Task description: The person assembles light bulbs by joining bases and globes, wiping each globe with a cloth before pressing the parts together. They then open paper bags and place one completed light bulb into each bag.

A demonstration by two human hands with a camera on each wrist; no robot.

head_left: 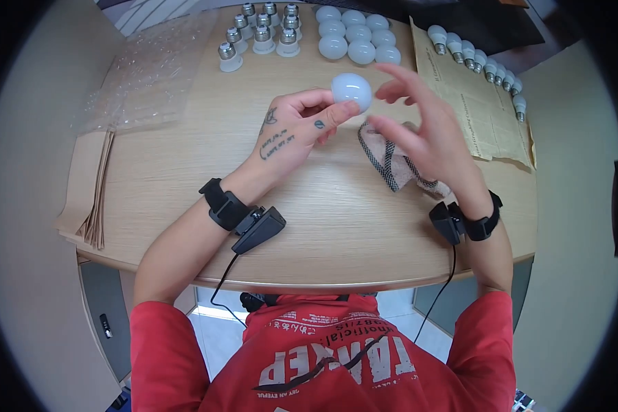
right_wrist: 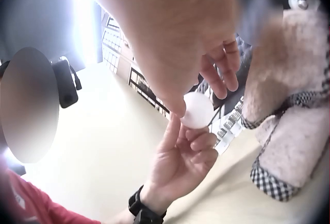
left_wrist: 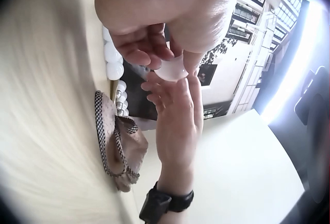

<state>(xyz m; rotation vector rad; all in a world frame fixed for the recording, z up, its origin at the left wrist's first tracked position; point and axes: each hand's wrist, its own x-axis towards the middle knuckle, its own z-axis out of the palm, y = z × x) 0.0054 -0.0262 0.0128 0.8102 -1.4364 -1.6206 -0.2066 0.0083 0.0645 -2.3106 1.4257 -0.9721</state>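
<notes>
My left hand (head_left: 296, 130) pinches a glossy white light bulb dome (head_left: 351, 89) above the middle of the table, its thumb along the near side. In the right wrist view the dome (right_wrist: 198, 109) looks round and smooth, and the left fingers hold it from below. My right hand (head_left: 429, 134) is raised just right of the dome, fingers spread and slightly bent, gripping nothing. Its thumb overlaps the dome's edge in the right wrist view. Below the right hand lies a folded pinkish cloth (head_left: 374, 145) with black-and-white checked edging, partly hidden by that hand.
At the back stand several white screw-cap bulb bases (head_left: 288, 47), with several white domes (head_left: 333, 47) in rows beside them. Several whole bulbs (head_left: 520, 106) line the brown paper (head_left: 474, 117) at right. Clear plastic wrap (head_left: 154, 75) and folded brown paper bags (head_left: 86, 182) lie left.
</notes>
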